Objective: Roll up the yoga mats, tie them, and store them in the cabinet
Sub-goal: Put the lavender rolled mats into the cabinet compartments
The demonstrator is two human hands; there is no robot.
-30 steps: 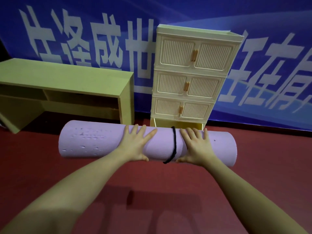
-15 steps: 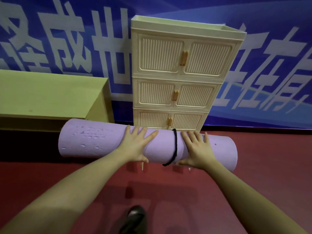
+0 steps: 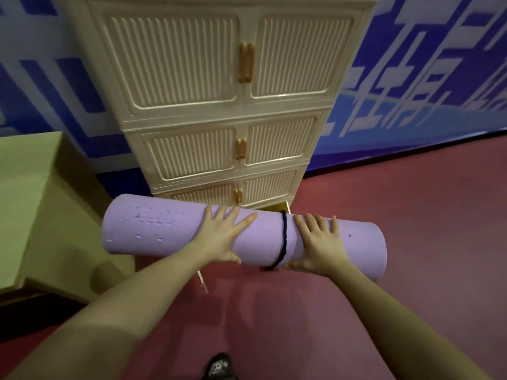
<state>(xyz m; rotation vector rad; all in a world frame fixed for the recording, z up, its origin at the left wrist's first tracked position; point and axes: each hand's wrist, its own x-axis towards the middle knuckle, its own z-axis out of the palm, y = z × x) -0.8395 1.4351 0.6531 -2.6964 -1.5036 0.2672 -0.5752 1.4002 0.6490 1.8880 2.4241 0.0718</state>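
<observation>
The rolled purple yoga mat (image 3: 175, 231) is carried level in the air, crosswise in front of the cream cabinet (image 3: 219, 105), at the height of the cabinet's lowest tier and clear of the red floor (image 3: 411, 215). A black cord (image 3: 284, 239) circles the roll right of its middle; a loose end hangs just below the roll's underside. The mat's surface shows small pits and scuffs toward its left end.

The left hand (image 3: 222, 237) lies on the mat left of the cord, fingers spread over the top of the roll, thumb hooked beneath its near edge. Its grip is wide and wrapped round the mat. The right hand (image 3: 321, 245) sits just right of the cord in the same manner, fingers over the top, thumb under the near edge, holding the mat. Both forearms are bare.

The cabinet has three tiers of ribbed double doors, all closed, each pair with tan handles at the centre. It stands against a blue banner (image 3: 439, 78) with white characters. A pale green desk (image 3: 41, 201) stands to the left of the cabinet, near it. A dark shoe (image 3: 218, 367) shows at the bottom edge.
</observation>
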